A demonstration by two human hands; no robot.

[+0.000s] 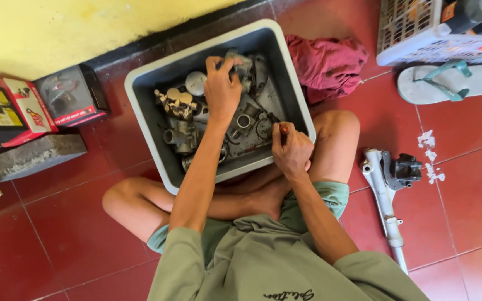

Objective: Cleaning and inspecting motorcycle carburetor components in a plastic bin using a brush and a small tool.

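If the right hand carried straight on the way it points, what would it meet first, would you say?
Probably the metal engine parts in the grey tub: the right hand points its small tool at them, though depth is unclear.

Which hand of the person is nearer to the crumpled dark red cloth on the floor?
The right hand. It holds a small tool at the grey plastic tub's near right corner, just below the crumpled dark red cloth. The left hand is farther away, over the metal parts inside the tub.
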